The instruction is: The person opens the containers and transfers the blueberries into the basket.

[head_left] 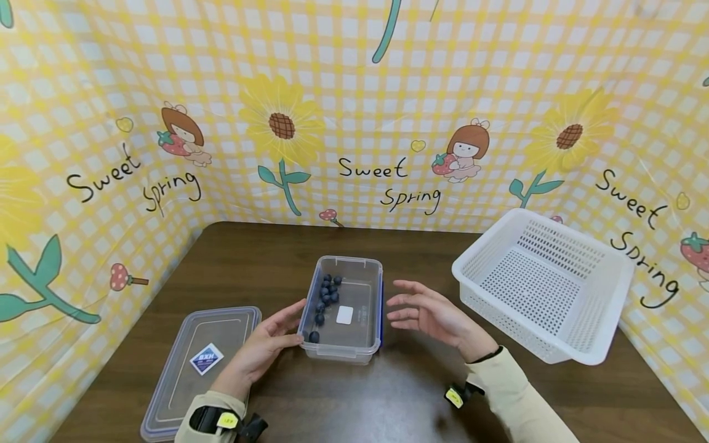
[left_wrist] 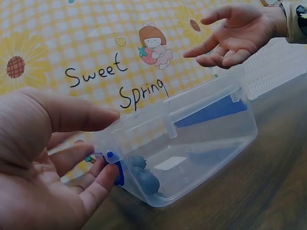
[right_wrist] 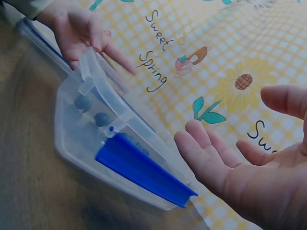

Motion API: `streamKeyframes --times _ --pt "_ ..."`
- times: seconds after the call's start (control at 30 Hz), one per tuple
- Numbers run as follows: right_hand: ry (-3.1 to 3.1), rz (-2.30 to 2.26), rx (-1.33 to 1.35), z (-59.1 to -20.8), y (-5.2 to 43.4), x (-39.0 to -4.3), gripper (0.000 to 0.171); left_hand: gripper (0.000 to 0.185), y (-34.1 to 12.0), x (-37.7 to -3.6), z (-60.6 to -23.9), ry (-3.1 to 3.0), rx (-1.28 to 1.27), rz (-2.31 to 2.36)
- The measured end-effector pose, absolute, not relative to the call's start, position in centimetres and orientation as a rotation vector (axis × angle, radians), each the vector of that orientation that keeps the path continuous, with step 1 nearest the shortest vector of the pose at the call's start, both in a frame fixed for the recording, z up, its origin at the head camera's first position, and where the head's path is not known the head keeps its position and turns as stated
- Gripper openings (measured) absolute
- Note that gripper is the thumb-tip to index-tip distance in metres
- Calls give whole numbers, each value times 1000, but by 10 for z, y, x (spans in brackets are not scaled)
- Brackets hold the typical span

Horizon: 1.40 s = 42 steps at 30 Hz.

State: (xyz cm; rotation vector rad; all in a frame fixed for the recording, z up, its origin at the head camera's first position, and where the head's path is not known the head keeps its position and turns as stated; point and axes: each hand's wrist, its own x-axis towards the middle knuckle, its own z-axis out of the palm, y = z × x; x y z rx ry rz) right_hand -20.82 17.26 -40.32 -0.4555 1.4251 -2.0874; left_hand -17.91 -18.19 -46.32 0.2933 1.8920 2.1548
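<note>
A clear plastic food container [head_left: 354, 286] with blue side latches stands on the dark table. Several blueberries [head_left: 325, 296] lie along its left side, and a white square label shows on its bottom. At its left wall is my left hand [head_left: 269, 340], thumb by the near corner and fingers loosely extended beside the blue latch [left_wrist: 118, 172]. My right hand [head_left: 432, 315] hovers apart from the container's right side, palm facing it, fingers spread and holding nothing. The clear lid [head_left: 221, 326], with a blue-and-white diamond sticker, lies flat under and beside my left forearm.
A white perforated plastic basket [head_left: 532, 301] stands at the right of the table, beyond my right hand. A yellow checked cloth [head_left: 354, 111] with flowers and lettering hangs around the table's back and sides. Dark wood tabletop [head_left: 327, 403] shows in front of the container.
</note>
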Motion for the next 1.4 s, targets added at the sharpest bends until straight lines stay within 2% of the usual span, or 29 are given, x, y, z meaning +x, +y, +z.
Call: streamKeyframes --times 0.13,0.33,0.53,0.8,1.17,1.4 --pt "1442 -2112 -448 -403 172 -210 43 65 -183 -178 -463 1833 262 2157" --pt "1451 -2120 -438 -402 172 -212 46 63 -183 -176 -461 1795 249 2170" --pt "1454 -2124 -442 -400 171 -213 51 70 -183 -175 -467 1771 284 2204" --pt "1482 -2097 -457 -394 168 -215 50 69 -179 -173 -465 1794 168 2160" --pt "1536 -2016 -492 -372 153 -231 54 67 -176 -172 -462 1737 136 2201" --pt "1634 -1861 -559 -356 129 -242 50 68 -177 -171 -462 1738 148 2198"
